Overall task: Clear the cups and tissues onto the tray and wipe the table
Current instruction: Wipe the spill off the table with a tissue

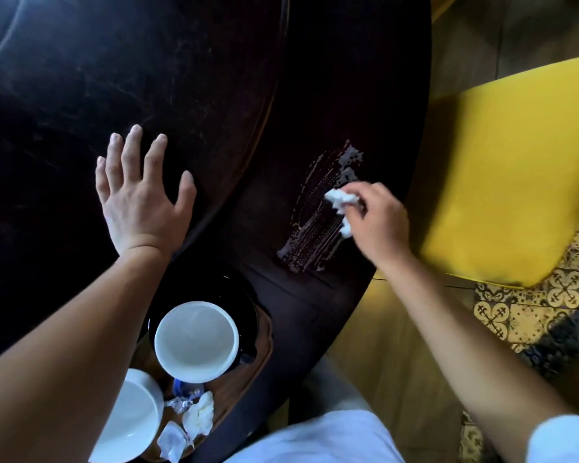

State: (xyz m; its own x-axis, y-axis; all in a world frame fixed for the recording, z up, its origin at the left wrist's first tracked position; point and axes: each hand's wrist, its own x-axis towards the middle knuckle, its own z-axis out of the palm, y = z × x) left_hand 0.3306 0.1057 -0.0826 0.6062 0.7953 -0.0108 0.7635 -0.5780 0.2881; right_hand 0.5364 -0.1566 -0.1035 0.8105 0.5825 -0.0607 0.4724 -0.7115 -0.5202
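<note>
— What's in your right hand (378,222)?
— A crumpled white tissue (340,203), pinched in my curled fingers and pressed on the dark table (181,95), on a smeared, streaky wet patch (318,215) near its right edge.
— And the left hand (141,192)?
— Flat on the tabletop, fingers spread, holding nothing.
— The cups?
— Two white cups (196,340) sit on the wooden tray (248,379) near me, with crumpled tissues (199,412) and wrappers (174,439) beside them

Glossy dark table (114,78), crumpled paper tissue (340,198), glazed white cups (196,342)
</note>
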